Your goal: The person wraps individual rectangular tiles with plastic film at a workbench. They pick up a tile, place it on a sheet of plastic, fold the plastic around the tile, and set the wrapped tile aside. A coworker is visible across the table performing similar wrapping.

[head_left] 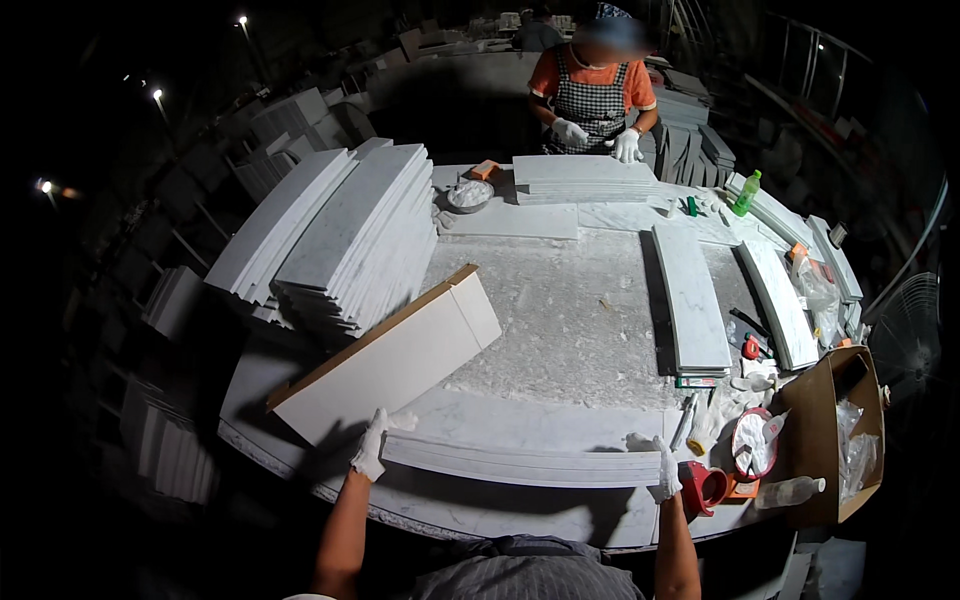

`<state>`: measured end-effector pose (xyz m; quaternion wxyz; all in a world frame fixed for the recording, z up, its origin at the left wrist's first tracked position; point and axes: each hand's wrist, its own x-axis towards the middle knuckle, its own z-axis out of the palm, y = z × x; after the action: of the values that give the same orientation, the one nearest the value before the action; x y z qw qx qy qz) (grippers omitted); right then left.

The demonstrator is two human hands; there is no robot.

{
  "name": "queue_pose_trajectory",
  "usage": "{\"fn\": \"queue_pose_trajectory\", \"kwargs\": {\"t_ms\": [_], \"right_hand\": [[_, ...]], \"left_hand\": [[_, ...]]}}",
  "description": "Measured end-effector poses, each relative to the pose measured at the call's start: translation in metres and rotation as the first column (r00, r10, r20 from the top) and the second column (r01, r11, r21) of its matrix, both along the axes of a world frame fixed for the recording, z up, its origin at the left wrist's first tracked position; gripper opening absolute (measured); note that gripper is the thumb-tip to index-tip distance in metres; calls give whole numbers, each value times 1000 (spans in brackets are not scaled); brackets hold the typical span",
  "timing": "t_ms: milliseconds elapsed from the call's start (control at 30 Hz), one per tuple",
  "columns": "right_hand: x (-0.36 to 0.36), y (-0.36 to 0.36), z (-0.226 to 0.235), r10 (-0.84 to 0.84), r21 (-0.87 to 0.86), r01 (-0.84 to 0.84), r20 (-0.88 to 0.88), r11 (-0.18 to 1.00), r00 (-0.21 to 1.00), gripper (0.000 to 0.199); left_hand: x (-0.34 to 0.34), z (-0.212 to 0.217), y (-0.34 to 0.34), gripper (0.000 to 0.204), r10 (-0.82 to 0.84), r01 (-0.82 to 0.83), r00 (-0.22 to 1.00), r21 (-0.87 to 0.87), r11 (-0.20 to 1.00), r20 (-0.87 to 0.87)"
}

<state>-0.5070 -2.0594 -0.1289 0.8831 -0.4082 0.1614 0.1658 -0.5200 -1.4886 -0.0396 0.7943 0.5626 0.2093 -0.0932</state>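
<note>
A short stack of long white marble slabs [520,452] lies crosswise near the table's front edge. My left hand [371,446], in a white glove, is closed on the left end of this stack. At the right end my gloved right hand [665,472] grips it too, its fingers partly hidden behind the slabs. Beyond my left hand a long white carton [400,355] with brown edges lies slanted. Near my right hand are a red tape dispenser [703,487] and a red-rimmed bowl [752,444] of white material.
Tall slab stacks [350,225] stand at the left. Further slabs lie at the right [690,300] and far side [580,180]. An open cardboard box [825,440], a clear bottle [790,492] and a green bottle [746,194] line the right. A gloved co-worker [595,90] stands across the table.
</note>
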Motion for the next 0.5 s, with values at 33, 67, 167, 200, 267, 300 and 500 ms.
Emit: {"fn": "queue_pose_trajectory", "kwargs": {"t_ms": [33,67,167,200,267,300,500], "right_hand": [[0,0,6,17,-36,-17,20,999,1000,62],[0,-1,14,34,-90,-30,36,995,999,62],[-2,-4,17,21,-167,-12,51,986,998,61],[-1,-7,11,31,-154,-18,78,988,996,60],[0,-1,29,76,-219,-54,92,974,993,60],[1,-3,25,88,-261,-56,112,964,990,60],[4,-19,32,224,-415,-142,156,899,962,61]], "left_hand": [[2,4,2,71,-24,23,999,37,999,23],[4,8,4,71,-22,16,998,110,994,51],[13,53,-3,57,12,-18,1000,327,945,20],[15,68,-3,50,32,-49,998,386,921,51],[15,90,3,37,75,-113,993,500,859,96],[19,103,3,30,22,-129,983,608,783,180],[66,150,-14,31,-321,-381,890,914,-137,323]]}}
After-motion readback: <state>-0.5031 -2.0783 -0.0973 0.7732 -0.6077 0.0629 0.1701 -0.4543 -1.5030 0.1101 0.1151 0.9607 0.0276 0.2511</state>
